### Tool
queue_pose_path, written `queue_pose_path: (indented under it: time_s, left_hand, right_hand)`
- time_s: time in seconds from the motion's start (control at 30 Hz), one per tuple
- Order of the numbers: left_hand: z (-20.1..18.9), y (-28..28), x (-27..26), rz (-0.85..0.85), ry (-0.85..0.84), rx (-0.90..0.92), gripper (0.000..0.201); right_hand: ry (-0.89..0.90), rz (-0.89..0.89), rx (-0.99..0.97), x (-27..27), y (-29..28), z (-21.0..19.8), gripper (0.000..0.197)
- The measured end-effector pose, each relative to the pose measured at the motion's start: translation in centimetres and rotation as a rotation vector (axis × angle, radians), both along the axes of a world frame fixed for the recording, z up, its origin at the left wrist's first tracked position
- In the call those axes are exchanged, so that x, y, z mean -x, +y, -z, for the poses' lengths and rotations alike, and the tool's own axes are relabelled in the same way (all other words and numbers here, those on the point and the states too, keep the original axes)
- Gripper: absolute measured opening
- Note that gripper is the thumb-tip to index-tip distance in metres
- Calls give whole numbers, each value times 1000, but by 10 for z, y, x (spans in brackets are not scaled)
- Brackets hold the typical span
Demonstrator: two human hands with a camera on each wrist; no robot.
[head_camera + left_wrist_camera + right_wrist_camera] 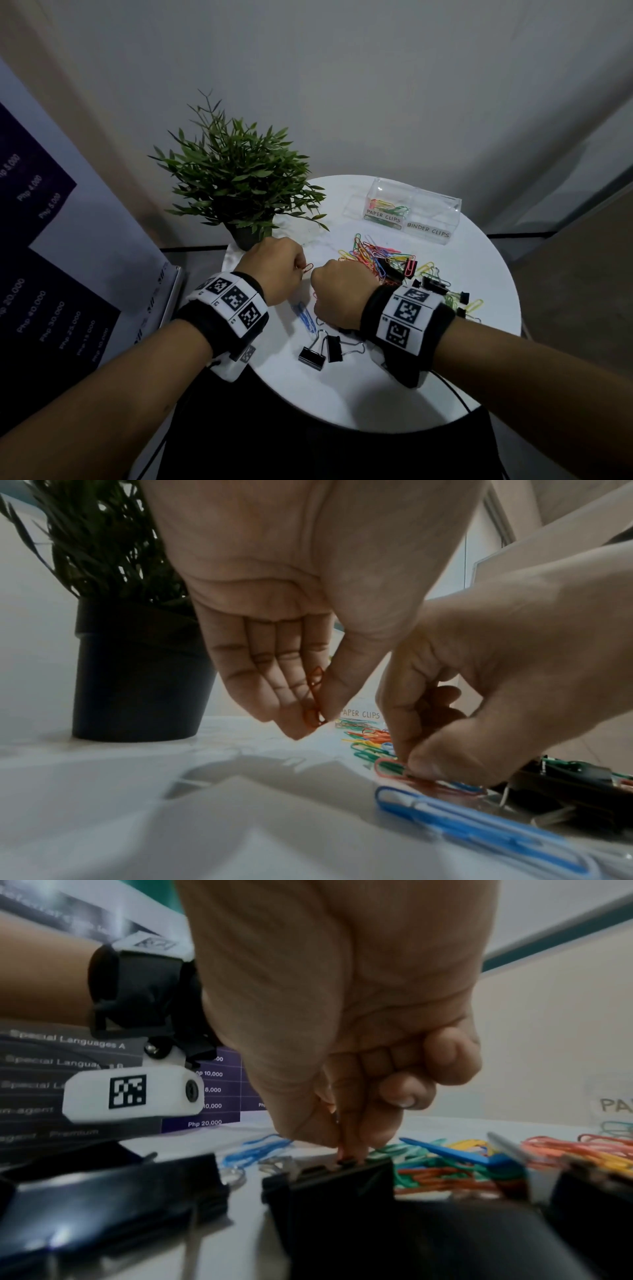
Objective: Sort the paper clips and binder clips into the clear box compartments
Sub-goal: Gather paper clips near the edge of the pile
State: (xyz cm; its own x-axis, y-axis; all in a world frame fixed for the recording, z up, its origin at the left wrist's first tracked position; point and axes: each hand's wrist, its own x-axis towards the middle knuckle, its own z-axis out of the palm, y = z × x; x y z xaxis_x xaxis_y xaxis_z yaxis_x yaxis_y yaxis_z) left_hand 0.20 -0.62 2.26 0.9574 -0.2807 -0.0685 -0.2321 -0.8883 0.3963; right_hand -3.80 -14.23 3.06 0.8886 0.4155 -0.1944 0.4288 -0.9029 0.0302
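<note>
My left hand (298, 271) pinches a red paper clip (308, 267) between thumb and fingers just above the table; the left wrist view shows the same red paper clip (313, 696) against the fingers. Close beside it, my right hand (330, 291) is curled, its thumb and forefinger pinching another red paper clip (394, 773) that lies flat on the table. The clear box (442, 209) stands at the back; its PAPER CLIPS side holds several coloured clips, and its BINDER CLIPS side looks empty. A pile of coloured paper clips (380, 260) lies in front of it.
Black binder clips (318, 349) lie near the front edge of the round white table (376, 387), and more binder clips (435, 284) sit to the right. Blue paper clips (303, 315) lie between my wrists. A potted plant (239, 192) stands back left, a poster beyond it.
</note>
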Motion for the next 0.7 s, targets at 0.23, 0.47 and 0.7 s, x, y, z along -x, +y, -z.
queue_pose_path:
  time_s: [0.23, 0.47, 0.7]
  left_hand:
    - [-9, -16, -7, 32, 13, 53, 10]
    - [-36, -88, -46, 72, -40, 155, 9]
    - [-50, -146, -106, 101, -100, 132, 15]
  right_hand:
    - [-14, 182, -185, -5, -18, -12, 22]
    - [-106, 611, -490, -67, -106, -29, 23]
    - [-140, 777, -575, -125, -161, -23, 28]
